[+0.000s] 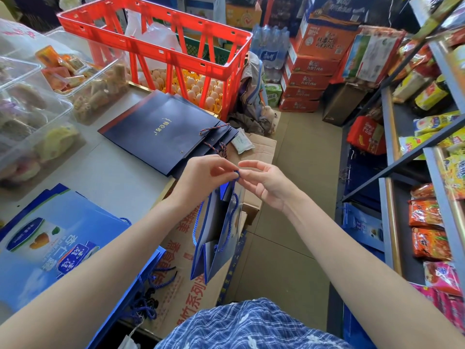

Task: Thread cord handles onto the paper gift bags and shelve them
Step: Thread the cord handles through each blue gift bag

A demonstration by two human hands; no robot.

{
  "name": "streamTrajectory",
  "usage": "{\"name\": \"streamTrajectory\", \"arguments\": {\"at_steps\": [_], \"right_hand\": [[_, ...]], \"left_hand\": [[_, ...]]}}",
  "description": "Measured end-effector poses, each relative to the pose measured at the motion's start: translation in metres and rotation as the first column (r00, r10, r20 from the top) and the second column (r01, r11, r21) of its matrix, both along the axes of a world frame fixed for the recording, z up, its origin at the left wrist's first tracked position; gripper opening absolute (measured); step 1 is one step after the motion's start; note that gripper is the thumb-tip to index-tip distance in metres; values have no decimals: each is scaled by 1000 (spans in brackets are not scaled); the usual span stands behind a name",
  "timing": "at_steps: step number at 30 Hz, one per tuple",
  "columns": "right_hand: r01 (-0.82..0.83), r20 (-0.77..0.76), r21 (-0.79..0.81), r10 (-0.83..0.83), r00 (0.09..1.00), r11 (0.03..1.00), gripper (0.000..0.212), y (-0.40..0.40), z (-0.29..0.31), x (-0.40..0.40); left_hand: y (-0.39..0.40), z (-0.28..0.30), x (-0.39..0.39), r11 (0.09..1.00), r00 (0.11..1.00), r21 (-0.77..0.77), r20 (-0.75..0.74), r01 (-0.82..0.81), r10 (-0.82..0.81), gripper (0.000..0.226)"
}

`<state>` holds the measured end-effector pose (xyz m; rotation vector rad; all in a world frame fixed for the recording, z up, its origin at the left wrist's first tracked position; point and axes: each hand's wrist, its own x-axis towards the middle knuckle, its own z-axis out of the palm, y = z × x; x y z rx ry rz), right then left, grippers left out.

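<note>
Now both hands meet off the worktop's front edge: the left hand (pixel 203 172) and right hand (pixel 261 182) each pinch the blue cord (pixel 236 174), probably knotting it, so the gift bag (pixel 216 238) dangles beneath.

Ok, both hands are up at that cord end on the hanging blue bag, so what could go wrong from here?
1. The blue bag hangs in the air off the counter edge, held only by the blue cord that the left hand and right hand pinch; a slip would likely drop it onto the cardboard box or the floor.
2. The loose cord loop beside the bag could snag or pull back through its hole.
</note>
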<state>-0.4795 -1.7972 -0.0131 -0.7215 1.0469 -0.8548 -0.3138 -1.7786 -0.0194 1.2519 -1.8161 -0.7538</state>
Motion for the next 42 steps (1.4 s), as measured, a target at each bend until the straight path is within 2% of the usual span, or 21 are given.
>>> {"name": "streamTrajectory", "arguments": {"at_steps": [2,5,7,9,10,11,13,16,19,23,25,28,30,31,33,35,36,38,42], "right_hand": [[14,-18,-1,-14,1000,1000,16,0,0,0],[21,-51,-26,-22,998,999,18,1,0,0],[22,-14,-47,-23,1000,999,19,2,3,0],[16,-9,-77,-17,1000,997,21,3,4,0],[-2,-73,-113,-6,997,994,20,3,3,0],[-41,-206,-165,6,979,986,19,4,0,-1],[-172,-492,-221,42,870,960,16,7,-7,-2],[-313,-588,-169,159,793,935,17,13,-13,2],[-340,-608,-186,164,777,922,15,12,-9,9],[-307,-529,-198,162,833,931,17,14,-7,11],[-308,-604,-282,82,793,909,22,14,-7,14],[-330,-701,-431,-81,709,840,15,12,-9,18],[-335,-729,-465,-140,670,819,14,11,-11,16],[-327,-724,-472,-149,673,818,15,11,-11,15],[-320,-715,-480,-152,683,817,24,11,-12,10],[-309,-704,-479,-150,694,822,31,11,-13,6],[-293,-693,-474,-146,706,830,31,12,-13,6],[-277,-657,-475,-127,744,835,30,13,-11,7],[-250,-566,-512,-104,818,822,30,11,-4,17]], "left_hand": [[2,-4,-2,993,996,-120,91,7,4,13],[6,-9,-7,985,993,-169,112,-18,37,13],[7,-9,-9,990,993,-78,-13,-121,120,12],[4,-8,-10,975,962,135,-188,-177,200,12],[2,-8,-9,957,939,231,-253,-175,233,12],[1,-8,-9,938,917,297,-295,-177,267,13],[0,-8,-9,906,869,390,-378,-164,320,15],[1,-5,-11,883,803,464,-501,-65,322,15],[1,-4,-13,881,816,473,-503,-16,285,12],[1,-4,-8,892,830,450,-484,-35,277,10],[1,-2,-8,900,829,434,-490,-33,267,10],[3,5,-12,920,837,390,-493,-31,237,13],[3,7,-11,930,853,365,-475,-33,217,15],[1,6,-9,938,877,341,-433,-55,208,15],[-2,4,-1,961,956,239,-223,-136,191,14],[-2,3,5,972,981,143,-24,-188,193,10],[-3,4,6,970,980,143,-6,-196,199,8],[-3,6,5,958,974,206,-69,-198,216,7],[-4,9,0,911,897,401,-360,-101,258,9]]}}
